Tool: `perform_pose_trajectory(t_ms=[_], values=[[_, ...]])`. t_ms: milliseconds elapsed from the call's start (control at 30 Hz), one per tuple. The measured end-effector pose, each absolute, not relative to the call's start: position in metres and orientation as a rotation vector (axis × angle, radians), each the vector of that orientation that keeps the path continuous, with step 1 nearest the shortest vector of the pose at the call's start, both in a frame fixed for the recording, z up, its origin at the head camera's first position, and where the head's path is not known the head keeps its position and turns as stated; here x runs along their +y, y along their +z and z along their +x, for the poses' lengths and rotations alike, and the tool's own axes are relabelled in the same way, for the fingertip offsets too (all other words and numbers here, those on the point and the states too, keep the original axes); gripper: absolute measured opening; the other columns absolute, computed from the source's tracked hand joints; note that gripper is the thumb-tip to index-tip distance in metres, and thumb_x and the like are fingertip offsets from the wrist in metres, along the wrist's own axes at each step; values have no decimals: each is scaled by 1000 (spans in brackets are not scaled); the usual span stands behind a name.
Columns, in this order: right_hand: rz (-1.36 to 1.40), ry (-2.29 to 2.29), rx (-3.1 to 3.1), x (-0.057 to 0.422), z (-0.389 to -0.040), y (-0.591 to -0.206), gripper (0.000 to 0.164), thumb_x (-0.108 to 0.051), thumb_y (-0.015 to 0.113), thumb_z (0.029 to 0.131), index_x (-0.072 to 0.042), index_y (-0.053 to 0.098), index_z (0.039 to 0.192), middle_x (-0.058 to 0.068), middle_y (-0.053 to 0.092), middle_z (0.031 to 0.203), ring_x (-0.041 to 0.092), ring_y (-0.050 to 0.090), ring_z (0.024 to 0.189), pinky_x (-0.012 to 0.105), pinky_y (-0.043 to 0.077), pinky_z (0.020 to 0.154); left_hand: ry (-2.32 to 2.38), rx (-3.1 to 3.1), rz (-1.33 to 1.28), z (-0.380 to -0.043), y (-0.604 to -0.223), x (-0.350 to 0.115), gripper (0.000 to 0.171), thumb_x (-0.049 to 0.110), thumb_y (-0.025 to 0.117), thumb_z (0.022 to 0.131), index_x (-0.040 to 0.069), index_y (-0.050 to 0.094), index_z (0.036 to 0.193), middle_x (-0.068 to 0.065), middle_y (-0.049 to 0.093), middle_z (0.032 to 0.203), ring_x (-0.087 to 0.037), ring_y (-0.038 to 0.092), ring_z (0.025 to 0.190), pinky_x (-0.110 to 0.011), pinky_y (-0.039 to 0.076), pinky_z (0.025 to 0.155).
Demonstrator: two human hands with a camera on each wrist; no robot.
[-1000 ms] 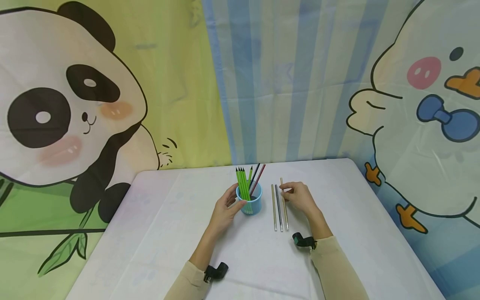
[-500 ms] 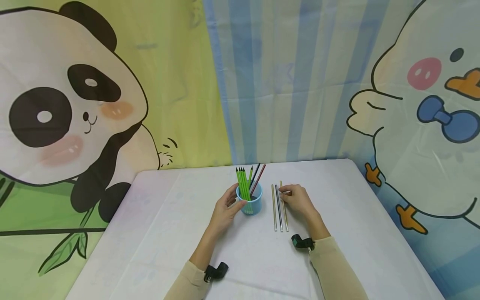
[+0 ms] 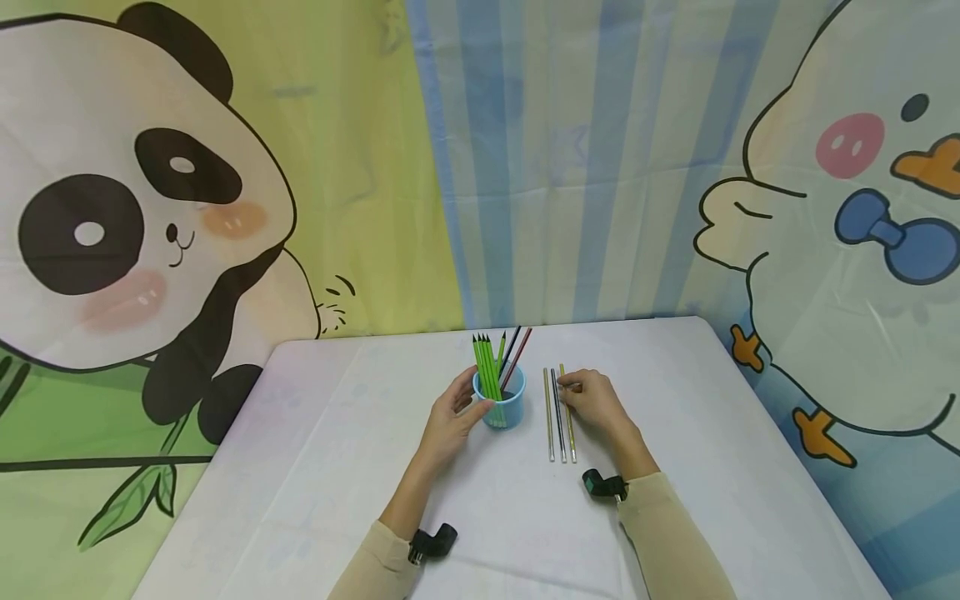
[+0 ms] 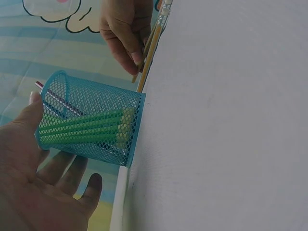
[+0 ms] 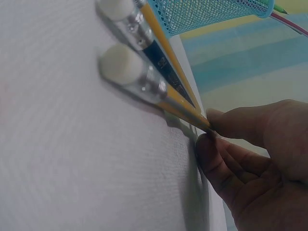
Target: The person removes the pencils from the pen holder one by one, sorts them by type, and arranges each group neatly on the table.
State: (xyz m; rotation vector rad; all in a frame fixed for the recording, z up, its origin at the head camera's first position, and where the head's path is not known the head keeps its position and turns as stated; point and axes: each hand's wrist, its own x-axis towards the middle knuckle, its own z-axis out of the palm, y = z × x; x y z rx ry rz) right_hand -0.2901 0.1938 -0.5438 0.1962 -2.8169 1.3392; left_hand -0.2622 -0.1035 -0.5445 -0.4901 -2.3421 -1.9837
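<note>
My left hand (image 3: 450,421) holds the blue mesh pencil cup (image 3: 510,414) from its left side, thumb near the rim and fingers around the wall. Several green pencils (image 3: 487,367) stand in it points up, with a dark pencil (image 3: 511,348) and a dark red one (image 3: 517,357) leaning right. On the right, three pencils lie side by side. My right hand (image 3: 597,398) pinches the rightmost yellow pencil (image 5: 185,111) between thumb and fingers, towards its far end; its white eraser points back towards me. Left of it lie a dark blue pencil (image 5: 166,65) and another yellow pencil (image 3: 549,421).
The white-covered table (image 3: 315,467) reaches back to a striped cloth backdrop (image 3: 555,208). A panda print (image 3: 112,225) covers the left cloth, and a white bird print (image 3: 825,317) the right one. Black wrist cameras (image 3: 433,543) sit at both sleeves.
My right hand has come slightly nearer and left with the rightmost yellow pencil, whose far end has shifted a little. The left hand and the cup have stayed in place.
</note>
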Motion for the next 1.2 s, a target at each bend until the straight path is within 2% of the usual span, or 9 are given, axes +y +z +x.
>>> perform_pose_trajectory(t_ms=[233, 533, 967, 1200], values=[[195, 1291, -2826, 193, -289, -543, 25, -9, 74, 95, 0, 76, 119, 21, 71, 121, 22, 70, 89, 39, 60, 78, -1969, -2357, -489, -262, -545, -104, 71, 36, 78, 94, 24, 46, 157, -6, 60, 150, -28, 56, 140, -54, 42, 120], [185, 1258, -2827, 192, -289, -543, 26, -9, 75, 94, -1, 76, 119, 21, 71, 120, 27, 68, 97, 45, 58, 84, -1967, -2358, -493, -263, -545, -104, 71, 35, 78, 95, 24, 45, 157, -6, 60, 150, -28, 55, 141, -55, 42, 120], [205, 1227, -2811, 191, -288, -542, 27, -8, 79, 90, 0, 77, 116, 18, 72, 113, 24, 65, 88, 34, 53, 74, -1965, -2352, -500, -262, -544, -104, 70, 34, 78, 95, 23, 46, 157, -6, 61, 149, -28, 56, 139, -54, 42, 119], [206, 1185, -2824, 191, -289, -542, 24, -6, 77, 91, 0, 78, 114, 19, 71, 115, 25, 64, 89, 39, 54, 76, -1957, -2358, -501, -263, -545, -104, 70, 36, 78, 95, 25, 47, 156, -3, 61, 149, -25, 57, 139, -52, 43, 119]])
